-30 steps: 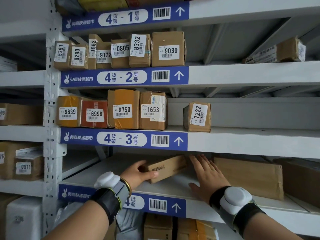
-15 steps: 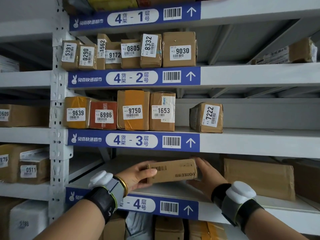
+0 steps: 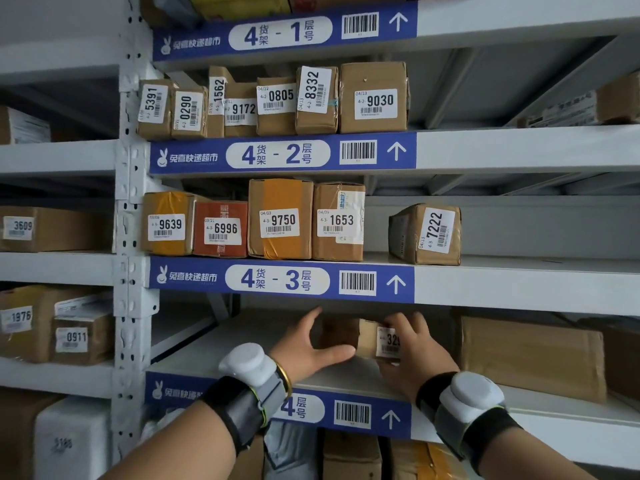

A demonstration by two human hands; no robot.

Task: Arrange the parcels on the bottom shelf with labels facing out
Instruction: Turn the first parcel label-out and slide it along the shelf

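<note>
A small brown cardboard parcel (image 3: 360,336) stands on the shelf marked 4-4 (image 3: 214,355), held between both hands. Its end now faces me and carries a white label beginning "32", partly hidden by my fingers. My left hand (image 3: 308,344) grips its left side, thumb underneath along the front. My right hand (image 3: 412,348) clasps its right side, fingers over the label. A larger flat brown parcel (image 3: 530,355) lies to the right on the same shelf with no label showing. Another brown parcel (image 3: 623,358) sits at the far right edge.
Above, shelves 4-2 and 4-3 hold rows of labelled boxes, such as 9750 (image 3: 280,220) and 7222 (image 3: 429,233). The white upright post (image 3: 130,306) bounds the shelf at left. More parcels (image 3: 349,459) sit below the shelf. Left bay holds boxes like 0911 (image 3: 81,337).
The small parcel has been turned from its long side facing me to its labelled end facing out. Both hands shifted with it, and the view has moved closer.
</note>
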